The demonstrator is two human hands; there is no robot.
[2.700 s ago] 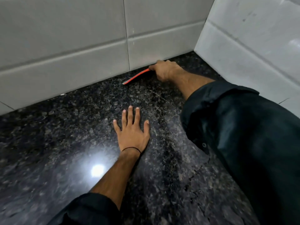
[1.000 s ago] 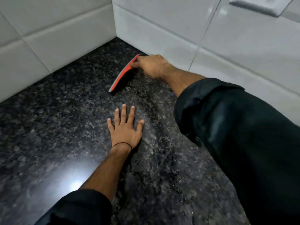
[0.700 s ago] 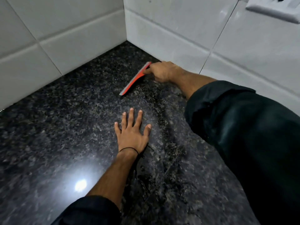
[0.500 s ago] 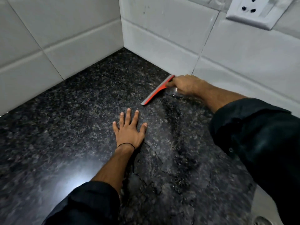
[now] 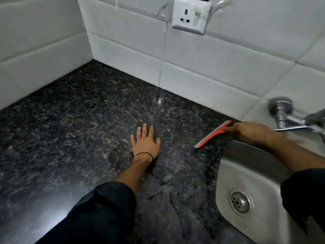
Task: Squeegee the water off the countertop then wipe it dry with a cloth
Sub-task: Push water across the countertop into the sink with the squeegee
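Observation:
The dark speckled granite countertop (image 5: 79,124) fills the middle of the view, with wet streaks and patches near its right side. My right hand (image 5: 249,132) is shut on the handle of an orange squeegee (image 5: 212,136), whose blade rests on the counter right beside the sink's rim. My left hand (image 5: 146,141) lies flat on the counter with fingers spread and nothing in it, a black band on its wrist. No cloth is in view.
A steel sink (image 5: 226,173) with a round drain (image 5: 240,202) sits at the right. A metal tap (image 5: 283,115) juts from the white tiled wall (image 5: 202,67) above it. A white power socket (image 5: 190,14) is on the wall. Tiled walls meet in a corner at the back left.
My right hand has dragged the squeegee from the back corner rightward along the wall to the sink's edge. My view swung right, bringing sink, tap and socket in. My left hand stayed flat.

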